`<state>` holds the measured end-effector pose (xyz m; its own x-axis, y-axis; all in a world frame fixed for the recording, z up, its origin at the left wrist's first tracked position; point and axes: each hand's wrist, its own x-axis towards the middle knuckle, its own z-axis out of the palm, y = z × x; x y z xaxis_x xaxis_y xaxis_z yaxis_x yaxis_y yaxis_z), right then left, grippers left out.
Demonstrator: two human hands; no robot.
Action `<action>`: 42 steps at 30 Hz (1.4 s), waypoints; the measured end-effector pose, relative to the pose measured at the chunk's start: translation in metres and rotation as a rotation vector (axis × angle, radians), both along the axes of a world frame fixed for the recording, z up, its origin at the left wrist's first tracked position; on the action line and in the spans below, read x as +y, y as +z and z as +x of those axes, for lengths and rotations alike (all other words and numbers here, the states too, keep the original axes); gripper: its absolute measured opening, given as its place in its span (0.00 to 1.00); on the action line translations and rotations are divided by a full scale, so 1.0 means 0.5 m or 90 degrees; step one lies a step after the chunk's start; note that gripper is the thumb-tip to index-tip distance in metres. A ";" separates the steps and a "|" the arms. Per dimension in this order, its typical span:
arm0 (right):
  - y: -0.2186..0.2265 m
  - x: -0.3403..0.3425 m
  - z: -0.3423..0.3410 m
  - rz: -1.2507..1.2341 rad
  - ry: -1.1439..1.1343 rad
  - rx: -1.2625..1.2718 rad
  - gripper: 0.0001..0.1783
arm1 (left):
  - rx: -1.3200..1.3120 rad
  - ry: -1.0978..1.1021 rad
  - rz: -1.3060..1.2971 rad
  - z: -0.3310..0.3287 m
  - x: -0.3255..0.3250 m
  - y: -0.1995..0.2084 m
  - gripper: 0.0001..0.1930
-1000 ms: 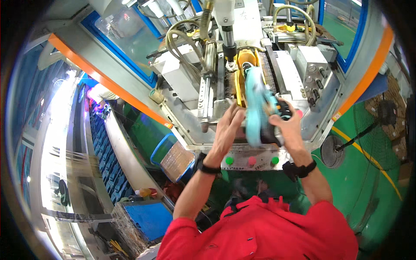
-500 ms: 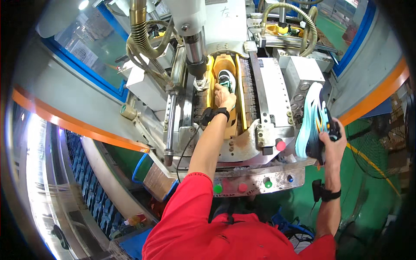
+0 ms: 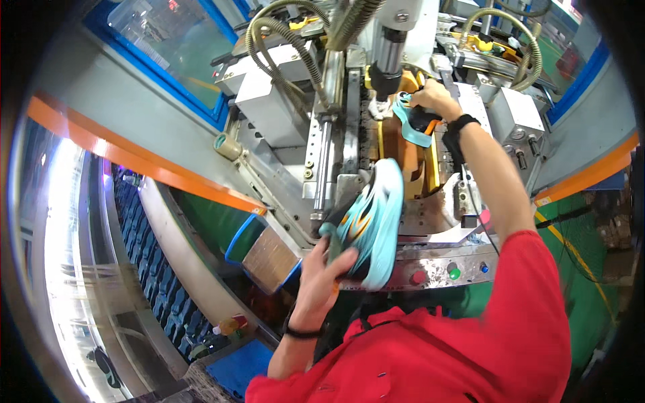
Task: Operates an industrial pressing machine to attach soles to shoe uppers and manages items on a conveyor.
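Your left hand fingers are clamped on a shoe, turquoise sole with dark upper, held low in front of the press, just above its front panel. Your right hand reaches deep into the machine, fingers closed on a second shoe with a turquoise sole, seated in the yellow mould. A black wristband sits on each wrist. Coloured buttons line the panel's front edge. Ribbed hoses loop overhead. An orange rail runs to your left.
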<state>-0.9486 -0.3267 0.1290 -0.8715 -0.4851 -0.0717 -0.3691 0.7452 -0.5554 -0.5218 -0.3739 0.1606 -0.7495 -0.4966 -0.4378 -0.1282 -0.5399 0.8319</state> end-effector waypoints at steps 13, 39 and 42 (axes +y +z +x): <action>-0.175 -0.027 0.208 -0.233 0.282 0.310 0.21 | -0.116 0.592 -0.127 0.447 0.192 -0.029 0.23; 0.111 -0.174 1.277 -0.515 0.997 -0.056 0.08 | -0.047 1.319 0.131 1.114 0.683 -0.365 0.11; 0.293 -0.220 1.540 -0.586 1.100 0.166 0.11 | -0.084 1.381 0.146 1.277 0.724 -0.400 0.10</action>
<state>-0.1786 -0.4365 0.2755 0.5430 -0.4892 0.6825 -0.3810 -0.8678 -0.3189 0.1167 -0.0118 -0.0395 0.7762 -0.2385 -0.5836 0.6109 0.0552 0.7898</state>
